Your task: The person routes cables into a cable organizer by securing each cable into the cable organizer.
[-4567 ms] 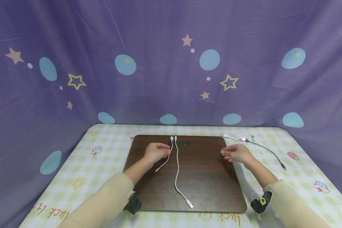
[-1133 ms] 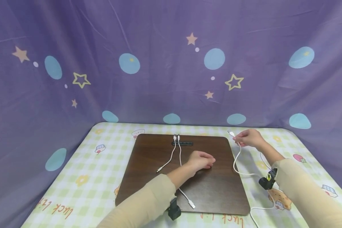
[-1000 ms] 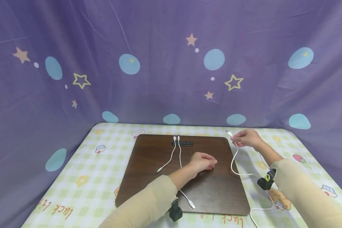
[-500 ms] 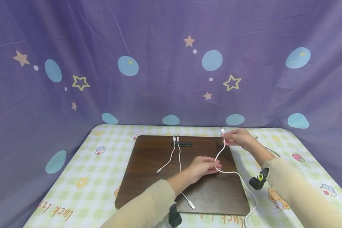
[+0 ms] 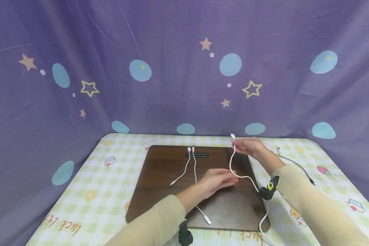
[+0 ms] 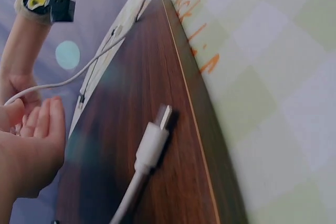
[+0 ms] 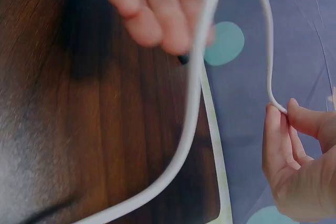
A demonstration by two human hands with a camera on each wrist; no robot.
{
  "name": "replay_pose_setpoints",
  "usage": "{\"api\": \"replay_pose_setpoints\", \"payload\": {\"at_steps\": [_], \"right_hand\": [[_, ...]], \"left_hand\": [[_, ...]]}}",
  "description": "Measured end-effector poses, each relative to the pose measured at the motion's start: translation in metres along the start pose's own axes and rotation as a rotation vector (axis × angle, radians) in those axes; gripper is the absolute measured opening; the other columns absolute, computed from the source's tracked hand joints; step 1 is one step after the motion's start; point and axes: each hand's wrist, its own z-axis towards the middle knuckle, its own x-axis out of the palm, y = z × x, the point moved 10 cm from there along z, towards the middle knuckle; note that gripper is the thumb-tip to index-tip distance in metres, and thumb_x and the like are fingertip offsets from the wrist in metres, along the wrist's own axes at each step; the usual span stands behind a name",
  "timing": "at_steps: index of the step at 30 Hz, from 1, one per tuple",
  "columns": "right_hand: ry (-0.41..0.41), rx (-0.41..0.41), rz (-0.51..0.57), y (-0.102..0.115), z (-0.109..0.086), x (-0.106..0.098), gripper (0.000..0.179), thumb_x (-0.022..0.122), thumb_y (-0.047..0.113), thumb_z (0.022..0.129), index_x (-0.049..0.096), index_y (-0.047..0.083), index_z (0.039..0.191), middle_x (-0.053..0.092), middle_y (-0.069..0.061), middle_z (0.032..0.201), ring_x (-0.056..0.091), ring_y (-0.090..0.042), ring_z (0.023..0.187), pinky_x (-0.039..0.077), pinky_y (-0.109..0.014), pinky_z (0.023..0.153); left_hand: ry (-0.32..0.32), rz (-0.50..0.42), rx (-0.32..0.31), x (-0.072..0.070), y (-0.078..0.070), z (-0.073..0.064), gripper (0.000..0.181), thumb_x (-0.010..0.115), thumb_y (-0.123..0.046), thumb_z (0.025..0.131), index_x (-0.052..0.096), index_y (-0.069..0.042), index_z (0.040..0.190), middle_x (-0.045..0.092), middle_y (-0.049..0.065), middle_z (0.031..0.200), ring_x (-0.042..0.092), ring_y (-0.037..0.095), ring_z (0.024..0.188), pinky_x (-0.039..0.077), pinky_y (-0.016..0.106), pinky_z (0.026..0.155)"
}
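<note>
My right hand (image 5: 249,146) pinches a white USB cable (image 5: 232,160) just below its plug, beyond the right back part of the dark brown board (image 5: 160,171). The right wrist view shows the cable (image 7: 194,93) hanging in a loop from those fingertips. My left hand (image 5: 217,181) is over the board's right half, fingers fairly straight and thumb apart. The cable passes right by its thumb and fingertips, then trails right and off the front edge. A black cable holder (image 5: 200,155) near the board's far edge has two white cables (image 5: 195,171) lying from it.
A dark cable (image 5: 298,165) and a pale plug (image 5: 278,150) lie on the checked tablecloth (image 5: 110,184) to the right, partly behind my right arm. A purple curtain (image 5: 172,102) hangs behind the table.
My left hand has gone from beside the holder to the board's right half. My right hand has picked up a white cable from the right and carried it left over the board's corner.
</note>
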Motion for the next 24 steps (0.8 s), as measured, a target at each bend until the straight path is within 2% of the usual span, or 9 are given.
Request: {"api": "replay_pose_setpoints", "payload": {"at_steps": [3,4,10,11,13,17,20,24], "right_hand": [[-0.036,0.004,-0.027,0.004,0.002,0.004,0.019,0.059,0.005,0.093,0.067,0.011,0.076,0.071,0.004,0.066,0.07,-0.005,0.065,0.059,-0.017,0.067],[-0.046,0.005,-0.042,0.005,0.003,0.005,0.015,0.06,0.005,0.093,0.068,0.009,0.081,0.07,0.004,0.065,0.07,-0.005,0.065,0.059,-0.017,0.067],[-0.075,0.012,-0.035,0.006,0.005,0.008,0.017,0.059,0.004,0.093,0.067,0.009,0.078,0.07,0.004,0.063,0.069,-0.004,0.063,0.059,-0.016,0.066],[-0.076,0.013,-0.023,0.005,0.005,0.008,0.022,0.059,0.003,0.093,0.066,0.012,0.073,0.07,0.004,0.064,0.069,-0.005,0.063,0.059,-0.016,0.066],[-0.075,0.018,-0.001,0.001,0.007,0.009,0.024,0.059,0.003,0.093,0.066,0.012,0.072,0.07,0.003,0.064,0.068,-0.005,0.063,0.059,-0.016,0.065],[-0.043,0.021,0.028,-0.004,0.01,0.017,0.018,0.057,0.001,0.093,0.064,0.007,0.077,0.069,0.003,0.065,0.067,-0.004,0.063,0.059,-0.016,0.066],[-0.017,0.018,0.041,-0.006,0.014,0.024,0.015,0.056,0.001,0.094,0.062,0.006,0.081,0.068,0.004,0.065,0.067,-0.004,0.064,0.059,-0.016,0.066],[0.006,0.024,0.072,-0.008,0.018,0.033,0.019,0.055,0.001,0.095,0.063,0.008,0.078,0.069,0.003,0.065,0.068,-0.004,0.064,0.059,-0.017,0.066]], "left_hand": [[0.039,-0.028,0.024,0.005,-0.003,0.0,0.03,0.047,-0.001,0.097,0.055,0.016,0.121,0.058,0.036,0.122,0.062,0.038,0.115,0.052,0.04,0.1],[0.043,-0.035,0.035,0.006,-0.005,0.0,0.031,0.047,-0.002,0.098,0.055,0.017,0.121,0.058,0.037,0.122,0.062,0.039,0.115,0.052,0.041,0.1],[0.05,-0.073,0.074,-0.004,-0.016,-0.004,0.036,0.044,-0.007,0.1,0.052,0.019,0.123,0.058,0.036,0.123,0.063,0.035,0.115,0.05,0.043,0.104],[0.053,-0.07,0.081,-0.006,-0.017,-0.006,0.037,0.044,-0.009,0.1,0.051,0.02,0.123,0.059,0.035,0.123,0.065,0.032,0.113,0.05,0.043,0.104],[0.054,-0.049,0.1,-0.011,-0.021,-0.009,0.039,0.044,-0.012,0.1,0.051,0.02,0.123,0.063,0.032,0.119,0.067,0.027,0.109,0.05,0.042,0.104],[0.02,-0.029,0.143,-0.025,-0.026,-0.012,0.038,0.049,-0.01,0.098,0.051,0.022,0.119,0.069,0.025,0.112,0.069,0.017,0.1,0.051,0.04,0.102],[-0.007,-0.032,0.161,-0.036,-0.029,-0.016,0.035,0.051,-0.005,0.097,0.049,0.023,0.118,0.066,0.03,0.115,0.069,0.019,0.103,0.052,0.04,0.102],[-0.035,-0.027,0.159,-0.05,-0.027,-0.021,0.033,0.05,-0.005,0.097,0.049,0.022,0.117,0.063,0.034,0.117,0.069,0.021,0.103,0.053,0.039,0.099]]}}
